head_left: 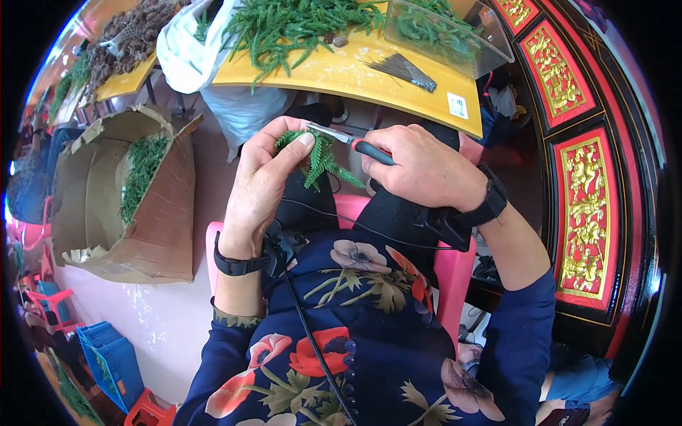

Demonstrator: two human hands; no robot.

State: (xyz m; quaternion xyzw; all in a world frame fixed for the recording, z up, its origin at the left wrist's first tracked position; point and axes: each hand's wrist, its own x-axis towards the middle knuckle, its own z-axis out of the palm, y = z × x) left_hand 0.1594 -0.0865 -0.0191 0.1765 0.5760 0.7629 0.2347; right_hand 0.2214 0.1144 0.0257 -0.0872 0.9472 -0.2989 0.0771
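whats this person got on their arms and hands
Both hands are bare, no gloves. The left hand and right hand each carry a black wrist strap with a small black device; a thin black cable runs from the left one. The sleeves are dark navy with red and cream flowers.

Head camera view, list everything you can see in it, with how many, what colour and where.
green sprig: one, green, held over the lap
scissors: one pair, metal blades with red and black handle, at the sprig
yellow table: one, yellow, ahead of the person
green cuttings: a pile, green, on the table
clear plastic box: one, clear, with greens inside, right of the table
dark bundle: one, dark grey, on the table
white bag: one, white, left table edge
cardboard box: one, brown, floor at left, greens inside
pink chair: one, pink, under the person
blue crates: count unclear, blue, lower left
left hand: pinches the sprig
right hand: grips the scissors
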